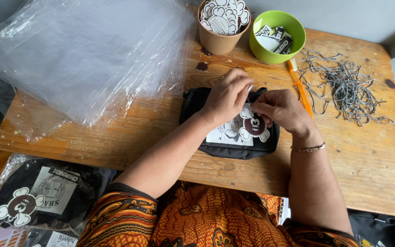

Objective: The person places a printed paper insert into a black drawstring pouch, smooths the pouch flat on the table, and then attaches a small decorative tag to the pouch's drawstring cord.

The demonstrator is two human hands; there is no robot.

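A small black pouch (197, 103) with a white printed panel lies on the wooden table (362, 160) in front of me. A flower-shaped dark red and white tag (254, 126) rests on it. My left hand (227, 96) and my right hand (282, 110) meet over the pouch's top edge, fingertips pinched together on something small near the tag. What they pinch is hidden by the fingers. A bracelet sits on my right wrist.
A stack of clear plastic bags (83, 55) covers the table's left. At the back stand a brown paper cup (220, 41) of flower tags and a green bowl (293, 27) of labels. A heap of ball chains (348, 87) and an orange pen (300, 89) lie right. Bagged pouches (37, 196) sit lower left.
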